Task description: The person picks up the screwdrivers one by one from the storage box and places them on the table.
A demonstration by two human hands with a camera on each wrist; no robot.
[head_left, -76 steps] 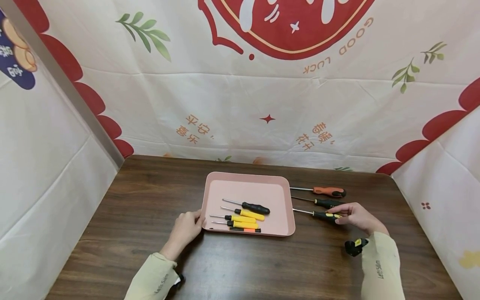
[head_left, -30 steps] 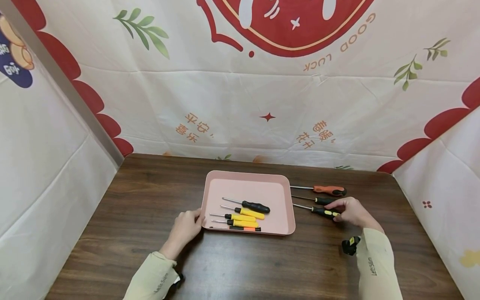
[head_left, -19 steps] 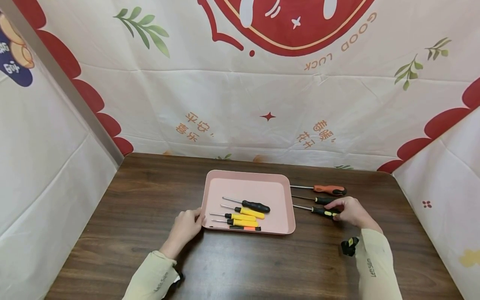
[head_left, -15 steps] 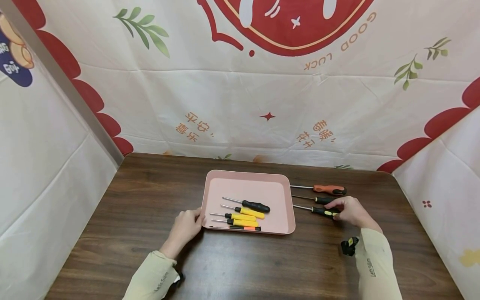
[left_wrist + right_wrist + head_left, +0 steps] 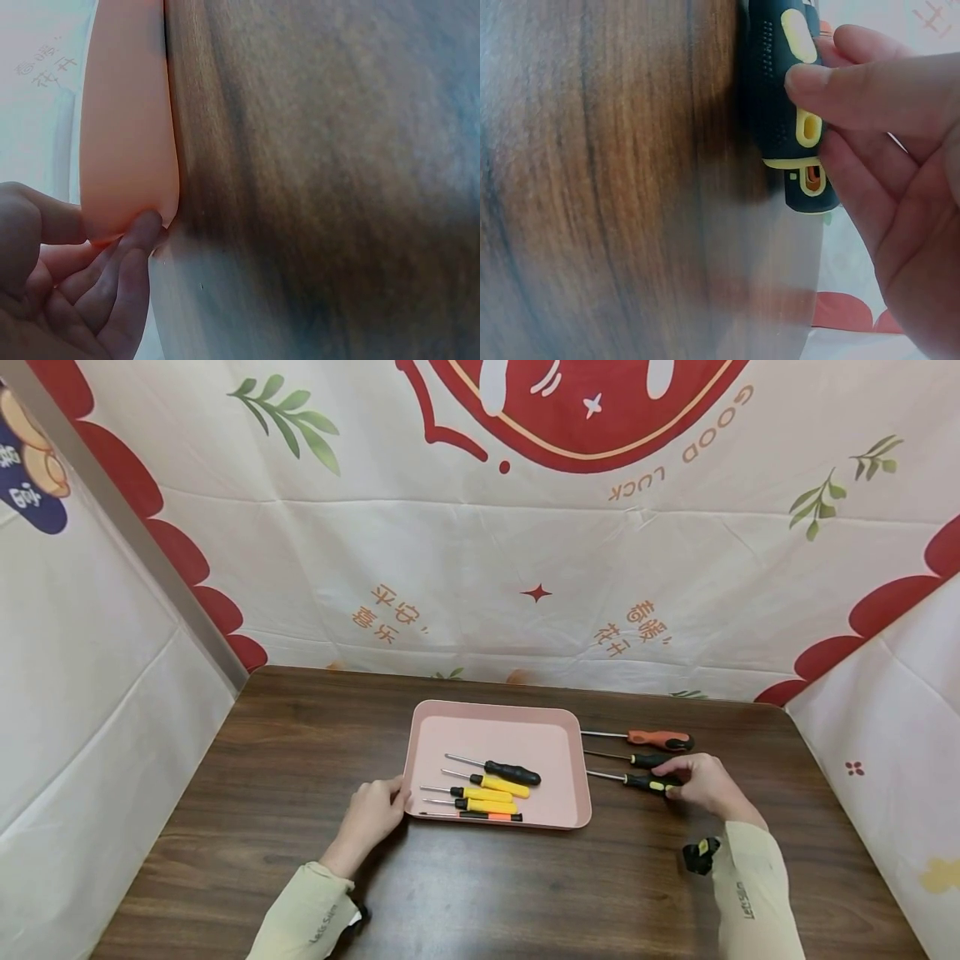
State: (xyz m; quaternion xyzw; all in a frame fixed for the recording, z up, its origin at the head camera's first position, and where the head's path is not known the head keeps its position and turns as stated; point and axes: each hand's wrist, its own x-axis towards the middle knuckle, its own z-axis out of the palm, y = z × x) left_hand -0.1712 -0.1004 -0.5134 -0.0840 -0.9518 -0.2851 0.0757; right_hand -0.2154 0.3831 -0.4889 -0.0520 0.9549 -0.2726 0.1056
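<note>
My left hand point(image 5: 371, 814) pinches the near left corner of a pink tray point(image 5: 495, 731); the left wrist view shows thumb and fingers on its wall. Several screwdrivers lie in the tray, including a black-handled one point(image 5: 512, 772) and yellow-handled ones point(image 5: 491, 807). Right of the tray, my right hand point(image 5: 708, 789) pinches the handle of a black and yellow screwdriver point(image 5: 636, 782), thumb on its near side in the right wrist view. Just beyond it lies another dark-handled screwdriver point(image 5: 643, 760), its handle end hidden by my fingers in the head view.
An orange-handled screwdriver point(image 5: 660, 741) lies farthest back in the row right of the tray. All rests on a dark wooden table point(image 5: 480, 893). Printed white cloth point(image 5: 450, 552) hangs behind it and at both sides.
My right hand has shifted slightly left and away from me, bringing the black and yellow screwdriver closer to the dark-handled one. In the last half second little has moved. My left hand stays at the tray.
</note>
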